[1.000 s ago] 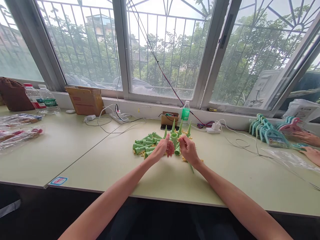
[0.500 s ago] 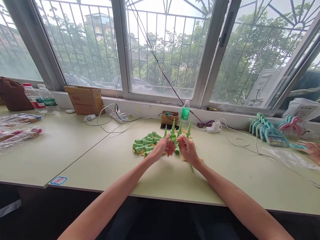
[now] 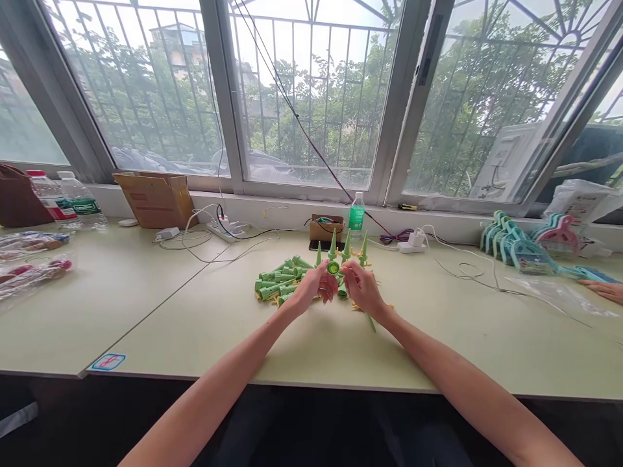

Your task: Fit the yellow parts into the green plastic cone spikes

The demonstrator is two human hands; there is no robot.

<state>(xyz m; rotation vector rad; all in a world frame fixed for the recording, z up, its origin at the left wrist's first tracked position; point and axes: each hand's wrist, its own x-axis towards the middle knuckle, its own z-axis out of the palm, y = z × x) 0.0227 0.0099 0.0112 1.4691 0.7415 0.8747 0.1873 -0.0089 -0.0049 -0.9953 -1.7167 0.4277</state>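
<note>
My left hand [image 3: 314,290] grips a green cone-shaped plastic spike [image 3: 333,268], wide round mouth facing me, just above the pale green table [image 3: 195,311]. My right hand [image 3: 361,290] is closed beside it, fingertips pinched at the spike's right side; what they hold is too small to make out. Behind my left hand lies a pile of green spikes [image 3: 277,280] on their sides. Three spikes [image 3: 346,246] stand upright just beyond my hands. Small yellow parts [image 3: 358,306] lie scattered under my right hand.
A green-labelled bottle [image 3: 356,215], a small open box [image 3: 326,228] and a power strip [image 3: 224,229] with cables sit near the window sill. A cardboard box [image 3: 156,198] and water bottles [image 3: 68,198] stand left. Teal hangers [image 3: 516,243] and another person's hand [image 3: 603,290] are at right.
The camera has tilted and shifted slightly. My hands have stayed together on the spike, its open mouth turning more toward me. The other person's hands at right have drawn back.
</note>
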